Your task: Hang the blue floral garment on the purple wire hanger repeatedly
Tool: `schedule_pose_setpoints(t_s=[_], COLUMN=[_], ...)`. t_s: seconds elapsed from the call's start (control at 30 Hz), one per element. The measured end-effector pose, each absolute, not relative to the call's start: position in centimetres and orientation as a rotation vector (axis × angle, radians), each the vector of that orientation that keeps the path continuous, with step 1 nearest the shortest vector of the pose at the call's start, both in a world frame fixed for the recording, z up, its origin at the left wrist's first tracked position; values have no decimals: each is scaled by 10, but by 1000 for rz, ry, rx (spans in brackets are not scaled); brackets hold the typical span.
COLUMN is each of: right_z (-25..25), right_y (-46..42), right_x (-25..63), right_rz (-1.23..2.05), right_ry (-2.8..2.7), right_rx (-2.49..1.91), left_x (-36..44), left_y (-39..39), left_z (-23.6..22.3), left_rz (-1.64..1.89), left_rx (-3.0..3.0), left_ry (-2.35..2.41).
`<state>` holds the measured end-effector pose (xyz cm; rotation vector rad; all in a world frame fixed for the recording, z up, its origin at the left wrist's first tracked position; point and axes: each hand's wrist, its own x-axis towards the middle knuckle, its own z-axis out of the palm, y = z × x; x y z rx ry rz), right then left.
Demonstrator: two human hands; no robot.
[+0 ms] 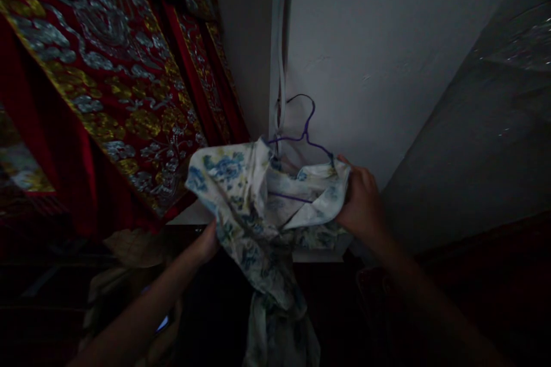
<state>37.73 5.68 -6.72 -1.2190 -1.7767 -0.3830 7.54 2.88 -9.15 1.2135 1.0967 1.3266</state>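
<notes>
A white shirt with blue and green flowers [247, 218] hangs on a purple wire hanger [306, 133], whose hook points up in front of the pale wall. My left hand [209, 241] grips the shirt at its left side, below the sleeve; most of its fingers are behind the cloth. On the collar's right side, my right hand [358, 198] is closed on the fabric near the shoulder. Through the open neckline the hanger's lower bar shows. The lower part of the shirt drops in twisted folds into shadow.
Red cloth embroidered in gold and silver [129, 69] hangs at the left. A white cable [282, 63] runs down the wall [365, 57]. At the right is a shiny, clear plastic sheet [491, 120]. The lower area is very dark, with a small lit spot at lower left.
</notes>
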Motion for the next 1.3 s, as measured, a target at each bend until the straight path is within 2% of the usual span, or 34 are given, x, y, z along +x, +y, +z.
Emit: schedule_pose_setpoints(t_s=[0.13,0.33,0.4,0.5,0.63,0.73,0.8,0.93,1.07,1.13,1.3], right_z=[-31,-1,-14,-60,-144,-185,-193,-183,-173,-171,-170], right_y=[83,73,50,9,-29,-34,-31,-29,-37,-42,-49], right_x=[391,373,366,344,291,257,247,250,256,256,252], right_rz=[-459,-373,-270,24,571,1003,1134,1181,1219,1259,1358], right_ry=[-1827,-2040,-2070,-1895,-1143,-1033,-1081,-1151,-1002,-944,-1018], right_rx=[-1255,-1024,-921,-857,-1116,-1181,-1136,-1060,-1124,-1145,-1097], left_x=[68,85,89,96,114,127,131,129,127,131,147], left_y=[28,29,20,1,-21,-30,-35,-42,-50,-52,-45], left_z=[-133,-156,-163,-180,-197,-199,-196,-192,-201,-207,-210], left_rz=[1245,1625,1669,1643,1619,1593,1562,1576,1975,2042,1456], left_rx=[979,913,817,609,424,482,508,531,860,1145,1493], left_ry=[923,1154,1204,1216,1211,1216,1203,1258,1571,1620,1219])
